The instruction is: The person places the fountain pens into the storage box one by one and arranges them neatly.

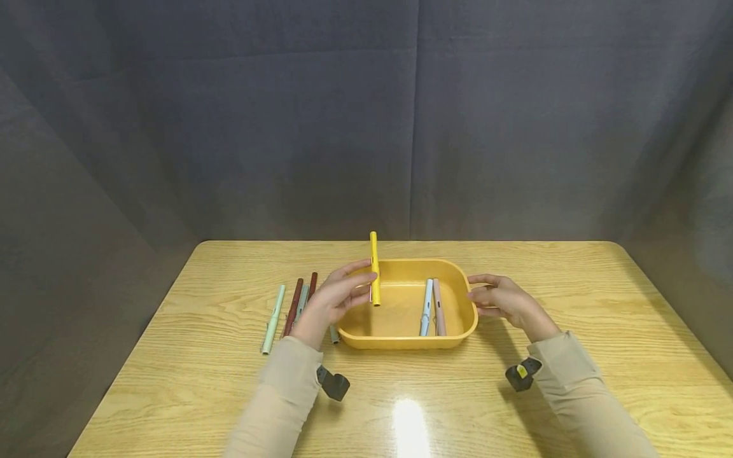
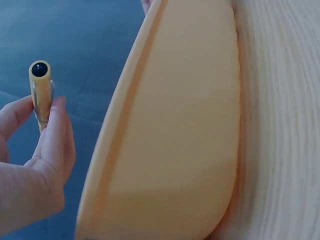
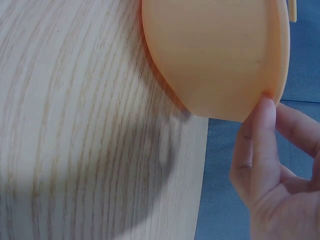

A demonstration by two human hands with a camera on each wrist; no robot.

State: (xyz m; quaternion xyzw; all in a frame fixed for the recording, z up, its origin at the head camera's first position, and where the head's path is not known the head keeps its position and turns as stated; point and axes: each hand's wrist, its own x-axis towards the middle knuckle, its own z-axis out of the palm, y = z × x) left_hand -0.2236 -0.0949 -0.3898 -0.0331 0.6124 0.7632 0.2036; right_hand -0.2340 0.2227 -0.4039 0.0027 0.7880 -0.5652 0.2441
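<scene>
- The left hand [image 1: 339, 295] pinches a yellow pen [image 1: 375, 259] between thumb and fingers, the other fingers loosely bent
- The yellow pen is held up, over the left part of a yellow tray [image 1: 397, 321]; in the left wrist view its dark-centred end and metal clip face the camera
- The right hand [image 1: 506, 300] pinches the tray's right rim between thumb and fingertips, its remaining fingers bent below
- Inside the tray, toward the right, a light blue pen [image 1: 427, 306] and a pink pen [image 1: 439, 308] lie side by side, their far ends nearly together
- Left of the tray, on the wooden table [image 1: 217, 331], lie a light green pen [image 1: 273, 319], two dark red pens [image 1: 293, 306] and a grey-blue pen [image 1: 302, 299] between those two
- The left hand and wrist stand in front of some of these pens and hide part of the tray's left wall; a pen end [image 1: 335, 334] shows just past the wrist, the rest hidden
- Each beige sleeve carries a small black device [image 1: 333, 383] at the wrist
- A dark grey curtain [image 1: 298, 127] hangs behind the table
</scene>
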